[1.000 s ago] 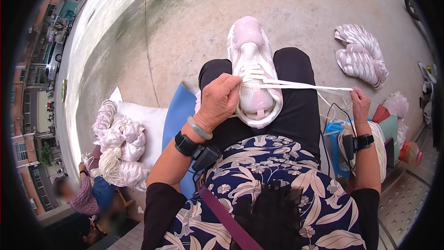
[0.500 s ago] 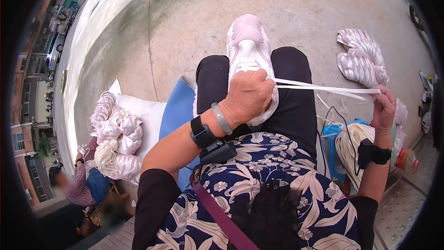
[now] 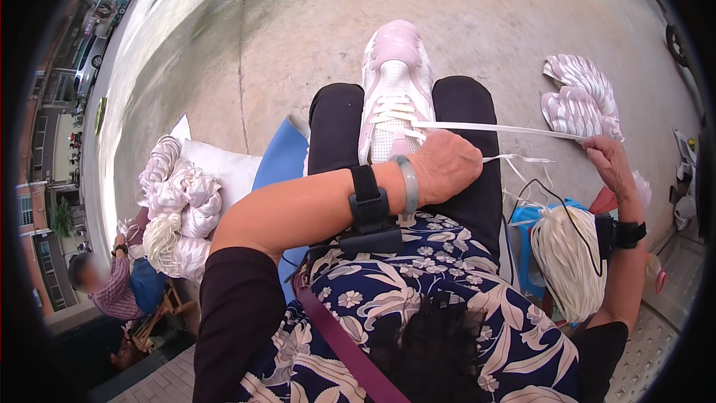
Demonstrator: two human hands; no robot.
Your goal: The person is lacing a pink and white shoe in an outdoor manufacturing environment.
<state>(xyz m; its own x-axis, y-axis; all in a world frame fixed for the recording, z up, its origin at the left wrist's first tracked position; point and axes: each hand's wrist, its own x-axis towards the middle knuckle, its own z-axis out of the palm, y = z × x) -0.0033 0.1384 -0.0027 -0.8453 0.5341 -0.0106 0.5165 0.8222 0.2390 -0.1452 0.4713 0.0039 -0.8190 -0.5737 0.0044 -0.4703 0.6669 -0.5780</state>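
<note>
1. A pale pink and white shoe is being held on the lap, its toe pointing away from the body and its heel toward the waist, so that its long axis is running straight out from the person between the two black-trousered thighs.
2. The left hand is being pressed over the heel end of the shoe, fingers curled down; whether a lace end is being pinched beneath it cannot be told, since the fingertips are hidden.
3. A flat white lace is being drawn taut from the eyelets out to the person's right, lying crosswise to the shoe's long axis.
4. The right hand is being held well out to the right, closed on the far end of that lace.
5. The hands are thus being kept well apart, the left one being much the nearer to the shoe.
6. A bundle of cream-coloured laces is being kept beside the right thigh, under the right forearm.
7. More pink and white shoes are lying on the concrete ground beyond the right hand.
</note>
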